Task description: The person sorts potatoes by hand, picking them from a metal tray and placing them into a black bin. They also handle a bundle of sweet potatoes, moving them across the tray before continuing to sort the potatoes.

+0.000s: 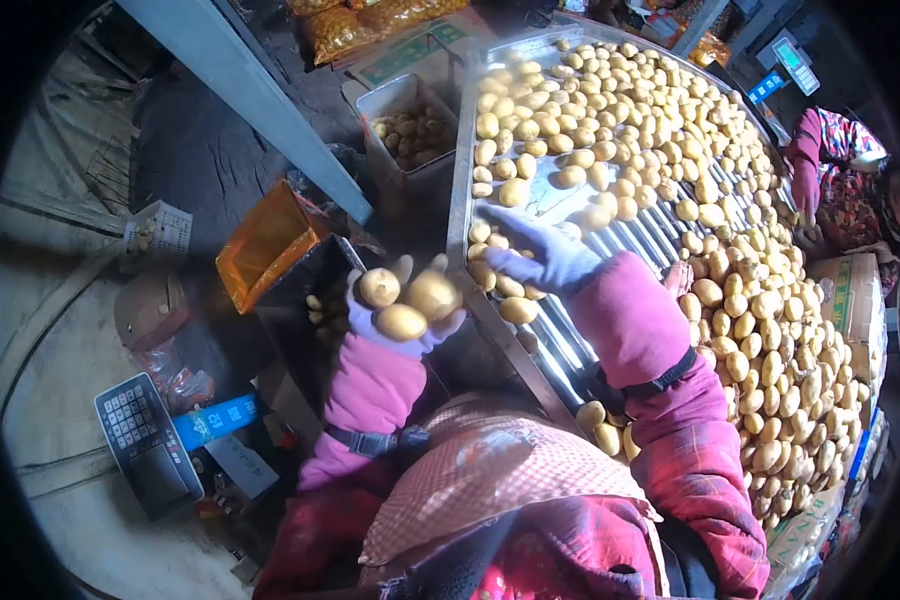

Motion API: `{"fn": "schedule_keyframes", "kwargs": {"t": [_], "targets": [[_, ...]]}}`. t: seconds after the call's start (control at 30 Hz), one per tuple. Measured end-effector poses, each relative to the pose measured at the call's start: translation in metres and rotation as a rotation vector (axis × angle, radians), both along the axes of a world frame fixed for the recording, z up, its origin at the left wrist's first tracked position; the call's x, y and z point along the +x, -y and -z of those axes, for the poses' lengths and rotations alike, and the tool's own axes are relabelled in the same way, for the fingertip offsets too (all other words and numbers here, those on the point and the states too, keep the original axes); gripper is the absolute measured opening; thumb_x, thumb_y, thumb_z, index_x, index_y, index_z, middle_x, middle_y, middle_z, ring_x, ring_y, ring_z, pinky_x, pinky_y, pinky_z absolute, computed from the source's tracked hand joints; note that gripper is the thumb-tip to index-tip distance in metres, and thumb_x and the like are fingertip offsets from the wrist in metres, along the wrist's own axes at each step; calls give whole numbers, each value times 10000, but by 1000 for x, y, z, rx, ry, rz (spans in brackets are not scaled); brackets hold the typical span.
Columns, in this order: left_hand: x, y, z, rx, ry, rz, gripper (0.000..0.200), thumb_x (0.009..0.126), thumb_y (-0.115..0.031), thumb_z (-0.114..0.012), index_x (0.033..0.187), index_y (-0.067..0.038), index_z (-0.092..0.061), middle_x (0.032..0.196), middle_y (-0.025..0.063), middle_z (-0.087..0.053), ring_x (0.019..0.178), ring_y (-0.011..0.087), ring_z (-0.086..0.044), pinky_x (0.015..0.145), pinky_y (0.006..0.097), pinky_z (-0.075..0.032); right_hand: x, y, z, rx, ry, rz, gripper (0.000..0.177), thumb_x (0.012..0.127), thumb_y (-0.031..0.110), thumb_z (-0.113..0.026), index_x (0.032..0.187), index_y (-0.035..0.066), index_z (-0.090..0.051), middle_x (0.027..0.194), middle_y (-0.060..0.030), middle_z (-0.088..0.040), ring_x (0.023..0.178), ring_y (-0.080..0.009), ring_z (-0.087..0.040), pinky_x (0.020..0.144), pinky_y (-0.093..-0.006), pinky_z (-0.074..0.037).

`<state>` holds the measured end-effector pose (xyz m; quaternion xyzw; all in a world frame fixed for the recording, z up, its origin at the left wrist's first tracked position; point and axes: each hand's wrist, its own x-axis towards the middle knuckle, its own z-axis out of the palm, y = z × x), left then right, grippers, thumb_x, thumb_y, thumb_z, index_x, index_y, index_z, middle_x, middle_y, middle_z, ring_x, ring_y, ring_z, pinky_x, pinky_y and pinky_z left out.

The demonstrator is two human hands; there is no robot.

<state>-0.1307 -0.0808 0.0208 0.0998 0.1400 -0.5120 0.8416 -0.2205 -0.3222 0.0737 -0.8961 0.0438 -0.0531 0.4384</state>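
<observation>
My left hand point(410, 345), in a pale glove, is turned palm up with its fingers curled around three potatoes point(401, 322). It is beside the sorting table's metal edge, near a dark bin point(300, 330) with some potatoes inside. Over the near left corner of the table, my right hand point(540, 255) has its gloved fingers stretched out and apart. Several potatoes point(517, 309) lie beside and below those fingers; whether they touch is hard to tell. Metal rollers point(610, 240) show beneath the right wrist.
A large spread of potatoes point(630, 110) covers the far table, with a heap point(770, 380) at right. A white crate point(410, 130) of potatoes stands beyond a slanting metal post point(260, 110). An orange-lined box point(270, 245) and a scale display point(148, 440) are at left. Another person's sleeve point(805, 165) reaches in.
</observation>
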Motion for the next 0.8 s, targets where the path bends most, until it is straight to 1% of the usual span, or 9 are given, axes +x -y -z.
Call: {"fn": "schedule_keyframes", "kwargs": {"t": [0.2,0.27,0.3,0.33,0.43,0.5,0.67,0.73,0.8], "targets": [[13,-119,32,11,102,66,644,816,-683,-473,1180,-177,-635,1386,154,-478,1235,432,-457,858,582,-458,-65,119,72,-321,-105,200,487,878,395,-606,1246,78,-571,1138,-189,-626,1062,-336,-604,917,-388,-480],[10,-141,27,651,142,20,722,876,-640,-418,1382,-126,-429,1373,165,-469,1225,403,-458,987,580,-380,-84,147,75,-368,-282,419,499,885,430,-575,1245,84,-563,1183,-198,-602,1082,-355,-586,951,-415,-462],[21,-151,30,910,518,347,715,901,-599,-423,1417,-108,-373,1414,166,-424,1254,376,-437,1026,547,-345,-88,161,77,-467,-294,483,512,885,436,-568,1263,91,-551,1214,-192,-586,1120,-354,-563,969,-420,-448],[26,-184,81,1276,447,90,680,905,-550,-464,1417,-110,-378,1427,148,-416,1266,332,-435,1049,484,-323,-86,173,79,-570,-300,551,526,885,443,-562,1281,98,-540,1245,-186,-570,1158,-353,-540,988,-425,-435],[54,-199,96,1252,576,-39,631,899,-493,-507,1393,-110,-424,1423,119,-435,1279,287,-427,1052,436,-320,-68,189,90,-580,-428,861,612,874,477,-548,1376,139,-454,1398,-159,-443,1266,-346,-452,1039,-443,-389],[30,-114,17,1340,920,-62,512,941,-396,-501,1331,-64,-497,1345,124,-503,1218,259,-485,1039,414,-354,-57,203,160,-691,-411,864,657,845,538,-549,1387,183,-445,1417,-199,-403,1286,-366,-426,1058,-454,-369],[12,19,-111,967,2220,-94,359,823,30,-511,1172,10,-591,1182,186,-595,1079,319,-582,955,384,-455,-35,177,190,-563,-259,390,673,836,519,-577,1430,254,-403,1510,-215,-267,1333,-412,-366,1090,-450,-338],[-1,56,-171,692,2546,-40,324,764,-17,-565,1084,8,-611,1138,197,-607,1032,363,-593,935,418,-459,-40,115,80,-559,-180,304,620,835,469,-611,1388,228,-466,1473,-216,-344,1260,-414,-458,1050,-447,-385],[-21,78,-197,267,2736,-148,335,618,-102,-654,946,-40,-629,1035,141,-629,896,279,-618,712,413,-505,-45,126,86,-283,-81,479,585,842,444,-613,1362,203,-496,1418,-212,-426,1244,-396,-481,1036,-442,-399]]}}
